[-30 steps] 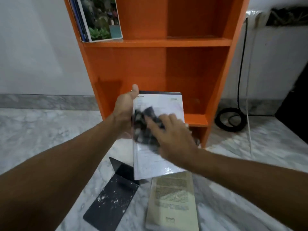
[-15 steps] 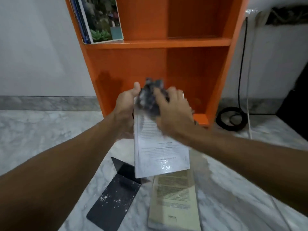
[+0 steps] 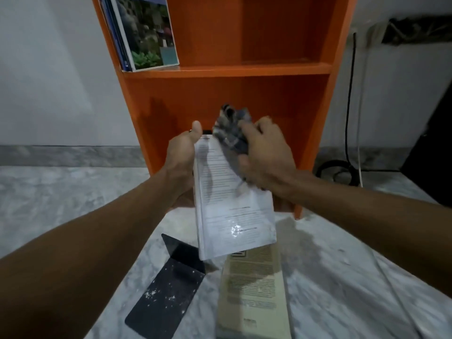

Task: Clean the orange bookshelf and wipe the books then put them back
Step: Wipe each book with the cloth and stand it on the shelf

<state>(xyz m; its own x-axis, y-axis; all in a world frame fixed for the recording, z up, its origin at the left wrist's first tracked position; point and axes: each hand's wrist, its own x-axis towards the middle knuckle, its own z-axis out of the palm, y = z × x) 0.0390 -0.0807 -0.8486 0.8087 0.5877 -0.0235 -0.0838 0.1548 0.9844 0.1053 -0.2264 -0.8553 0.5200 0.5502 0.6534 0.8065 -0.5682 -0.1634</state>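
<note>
A grey marble floor filled the lower frame and met a pale wall along a grey skirting band. At top centre, the orange shelf stood against that wall, and the two hands and what they held hid much of its lower bay. A dark shape at the right edge was too cut off to name. In the upper left of the shelf, a few books leaned on the upper board against the side panel. At centre frame, a white book was held tilted in the air before the lower bay, its cover facing the camera. Its lower end covered the top of a tan book, which lay flat on the floor at bottom centre. Just left of that lay a black bookend flecked with white. The left hand gripped the white book's left edge near the top, with the thumb raised at the corner and the fingers hidden behind. The right hand had its fingers curled round a checked cloth, bunched against the cover's upper right. A black cable ran down the wall to a coil on the floor right of the shelf.
</note>
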